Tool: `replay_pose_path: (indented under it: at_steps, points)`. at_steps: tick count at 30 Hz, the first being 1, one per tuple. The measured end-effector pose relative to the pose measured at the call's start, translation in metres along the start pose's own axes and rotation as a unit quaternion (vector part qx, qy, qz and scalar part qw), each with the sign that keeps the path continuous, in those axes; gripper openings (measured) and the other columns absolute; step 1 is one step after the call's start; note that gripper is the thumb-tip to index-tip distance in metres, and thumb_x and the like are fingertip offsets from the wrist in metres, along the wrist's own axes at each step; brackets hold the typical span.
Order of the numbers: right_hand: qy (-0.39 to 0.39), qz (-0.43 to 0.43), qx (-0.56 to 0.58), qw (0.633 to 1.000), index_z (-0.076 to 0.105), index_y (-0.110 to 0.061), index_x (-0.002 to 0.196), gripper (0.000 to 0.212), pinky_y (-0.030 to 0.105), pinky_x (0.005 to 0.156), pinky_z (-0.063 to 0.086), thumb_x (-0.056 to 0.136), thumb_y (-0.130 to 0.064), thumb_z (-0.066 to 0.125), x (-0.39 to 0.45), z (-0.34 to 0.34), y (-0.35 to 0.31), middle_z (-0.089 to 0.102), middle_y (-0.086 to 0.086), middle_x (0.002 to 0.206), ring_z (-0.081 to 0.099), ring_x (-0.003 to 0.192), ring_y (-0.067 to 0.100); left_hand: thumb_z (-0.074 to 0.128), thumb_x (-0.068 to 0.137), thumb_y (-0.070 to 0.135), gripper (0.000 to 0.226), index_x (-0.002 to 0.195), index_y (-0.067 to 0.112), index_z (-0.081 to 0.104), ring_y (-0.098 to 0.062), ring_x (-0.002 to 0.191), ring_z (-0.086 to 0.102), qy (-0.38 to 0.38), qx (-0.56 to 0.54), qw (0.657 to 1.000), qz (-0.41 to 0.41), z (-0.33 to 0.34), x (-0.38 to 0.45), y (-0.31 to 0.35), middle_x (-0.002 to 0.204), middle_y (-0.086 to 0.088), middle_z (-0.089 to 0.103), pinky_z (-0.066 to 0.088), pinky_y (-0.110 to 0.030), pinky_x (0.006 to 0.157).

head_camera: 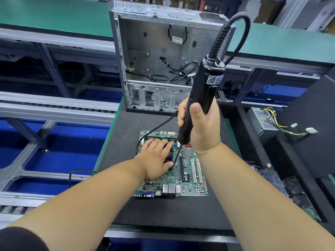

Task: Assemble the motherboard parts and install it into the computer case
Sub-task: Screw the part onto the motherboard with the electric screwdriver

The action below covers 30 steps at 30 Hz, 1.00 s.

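Black bench mat [126,205] on assembly line; motherboard [190,180] flat mid-mat, open computer case [159,57] behind. Left hand [157,160] spread, pressing cooler [169,156] down. Right hand [201,127] wrapped round electric screwdriver [201,98], bit at cooler corner. Step, judged: fastening cooler. Next needs bit seated square on screw.

We look down and forward from one wide-angle camera worn on a person's head, close above the black work mat [145,211]. Both forearms reach away from us into the frame.
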State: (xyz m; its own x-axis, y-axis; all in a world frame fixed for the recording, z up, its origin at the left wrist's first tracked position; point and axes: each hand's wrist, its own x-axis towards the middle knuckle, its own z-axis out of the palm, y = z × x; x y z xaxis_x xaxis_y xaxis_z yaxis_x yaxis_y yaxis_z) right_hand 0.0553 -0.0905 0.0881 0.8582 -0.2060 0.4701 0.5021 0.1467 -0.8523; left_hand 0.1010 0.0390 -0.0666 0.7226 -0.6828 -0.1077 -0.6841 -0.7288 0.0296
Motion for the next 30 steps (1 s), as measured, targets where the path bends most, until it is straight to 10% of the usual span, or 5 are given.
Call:
replay_pose_path:
  at_steps: [9,30]
  points:
    - [0.037,-0.01,0.016,0.999,0.045,-0.003,0.09,0.043,0.031,0.051,0.04,0.078,-0.033,0.071,0.011,-0.002,-0.026,0.048,0.01,0.067,0.044,0.046,0.022,0.038,0.091,0.066,0.085,0.155,0.023,0.003,-0.024,0.145,0.009,-0.004,-0.056,0.998,0.01,-0.01,0.001,-0.004,0.16,0.0,0.011,0.005,-0.04,0.119]
    - [0.03,-0.027,0.036,0.999,0.044,-0.006,0.086,0.037,0.026,0.049,0.041,0.079,-0.034,0.068,0.017,0.043,-0.035,0.047,0.008,0.058,0.045,0.045,0.021,0.081,0.07,0.05,0.113,0.155,0.027,0.012,-0.015,0.143,0.023,0.014,-0.261,0.965,-0.026,-0.008,-0.028,-0.052,0.158,0.005,0.023,0.024,-0.026,0.115]
